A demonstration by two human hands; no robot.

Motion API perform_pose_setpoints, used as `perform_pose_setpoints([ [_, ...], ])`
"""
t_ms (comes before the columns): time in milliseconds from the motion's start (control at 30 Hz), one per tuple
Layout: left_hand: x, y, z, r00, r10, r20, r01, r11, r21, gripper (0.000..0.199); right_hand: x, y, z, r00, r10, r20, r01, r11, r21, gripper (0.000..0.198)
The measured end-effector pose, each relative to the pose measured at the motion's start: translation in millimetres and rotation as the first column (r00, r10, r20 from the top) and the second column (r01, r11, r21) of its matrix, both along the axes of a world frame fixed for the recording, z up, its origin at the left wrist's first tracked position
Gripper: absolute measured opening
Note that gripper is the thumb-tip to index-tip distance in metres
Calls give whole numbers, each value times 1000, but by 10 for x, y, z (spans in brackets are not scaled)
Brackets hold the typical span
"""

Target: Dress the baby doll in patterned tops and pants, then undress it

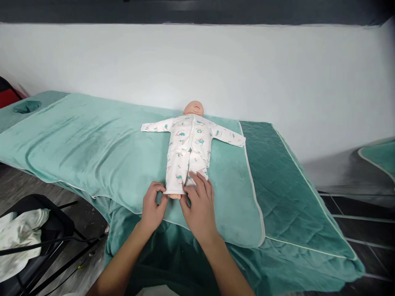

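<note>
A baby doll (194,107) lies on its back, head toward the wall and sleeves spread out to both sides. It wears a white long-sleeved top (187,133) and matching white trousers (176,170) with small green and pink prints. My left hand (151,207) pinches the outer edge of the cuff on the left-hand trouser leg. The inner edge of that same cuff is between the thumb and index finger of my right hand (200,209), whose other fingers lie over the other leg. Between my hands the doll's toes (174,196) poke out below the hem.
Light green cloth (101,127) covers the bed, with a darker quilted cover (286,185) at the right. A face hole (27,107) is at the far left. A black chair (57,222) holding crumpled light cloth (27,234) stands at the lower left. The wall (185,61) runs behind.
</note>
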State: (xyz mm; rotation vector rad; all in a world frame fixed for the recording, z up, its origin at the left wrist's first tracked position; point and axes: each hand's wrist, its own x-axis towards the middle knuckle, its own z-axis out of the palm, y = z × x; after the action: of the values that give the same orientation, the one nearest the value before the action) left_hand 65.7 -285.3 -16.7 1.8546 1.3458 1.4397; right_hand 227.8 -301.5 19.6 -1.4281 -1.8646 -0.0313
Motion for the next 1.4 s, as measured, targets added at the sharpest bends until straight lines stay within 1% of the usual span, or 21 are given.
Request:
perform_pose_setpoints([
  [67,-22,-28,-32,998,50,-28,-50,999,-1,9,-11,-53,14,1000,14,-10,-14,1000,10,11],
  [133,-34,-50,-85,988,98,-116,-98,995,4,10,-15,-100,-15,1000,22,-8,-22,1000,-6,11],
  [200,-34,-69,-128,974,121,-192,-117,993,31,11,4,-145,-71,999,34,-13,-35,999,-39,11],
  [233,-29,-79,-137,971,121,-206,-113,992,52,12,26,-170,-102,998,44,-35,-45,998,-51,11],
  [300,-12,-99,-115,977,103,-189,-86,992,94,17,92,-225,-154,988,63,-138,-72,995,-68,18],
  [367,18,-118,-40,984,68,-162,-45,989,140,23,181,-272,-193,951,52,-305,-80,994,-79,24],
  [433,68,-128,72,985,21,-170,12,981,191,30,277,-289,-229,902,1,-431,-46,995,-93,27],
  [467,101,-127,132,981,-5,-195,47,976,212,32,320,-283,-250,892,-30,-452,-19,994,-104,28],
  [533,184,-110,240,955,-53,-291,122,968,221,34,390,-245,-294,905,-81,-418,28,991,-130,28],
  [600,280,-72,310,905,-74,-419,165,969,184,33,431,-191,-334,932,-108,-346,55,986,-158,25],
  [667,372,-20,336,843,-71,-533,168,976,136,32,449,-142,-355,950,-103,-294,55,984,-168,18],
  [767,470,58,314,784,-28,-620,132,983,124,25,459,-94,-341,953,-65,-297,13,984,-175,9],
  [833,498,98,289,774,0,-633,114,984,140,19,466,-81,-312,937,-44,-347,-24,982,-188,8],
  [900,502,121,272,781,1,-625,117,982,147,15,475,-81,-279,917,-38,-397,-48,978,-204,8],
  [1000,482,118,269,820,-22,-572,127,981,144,15,492,-98,-237,901,-44,-432,-51,977,-207,7],
  [1067,462,89,277,858,-26,-513,121,981,153,15,507,-120,-215,897,-37,-440,-42,985,-169,6],
  [1133,443,44,287,885,-25,-465,120,977,175,15,524,-153,-208,903,-20,-428,-37,992,-122,5],
  [1233,415,-32,282,892,-30,-450,139,967,212,18,545,-221,-246,929,13,-371,-50,995,-91,7],
  [1400,361,-120,197,883,-3,-469,131,962,241,22,585,-320,-396,965,25,-261,-69,985,-159,9],
])
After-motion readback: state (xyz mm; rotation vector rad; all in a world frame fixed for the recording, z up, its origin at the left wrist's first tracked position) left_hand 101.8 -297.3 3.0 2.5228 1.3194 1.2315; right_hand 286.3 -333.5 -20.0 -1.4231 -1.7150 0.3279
